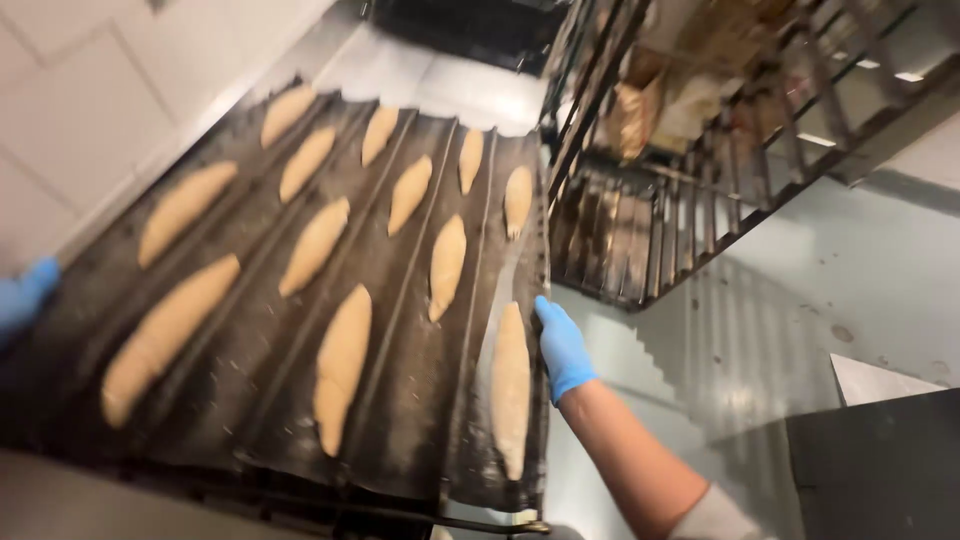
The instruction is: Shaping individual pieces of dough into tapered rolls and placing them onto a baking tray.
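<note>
A dark fluted baking tray (400, 420) carries rows of pale unbaked dough loaves (343, 365) (one per groove section). The gloved right hand (562, 347) grips its right edge; the gloved left hand (25, 295) clasps the left edge.

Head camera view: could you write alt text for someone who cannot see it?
Two hands in blue gloves, the left hand and right hand, hold a dark fluted baking tray by its side edges. Rows of pale unbaked dough loaves lie in its channels. A metal rack stands to the right.
</note>
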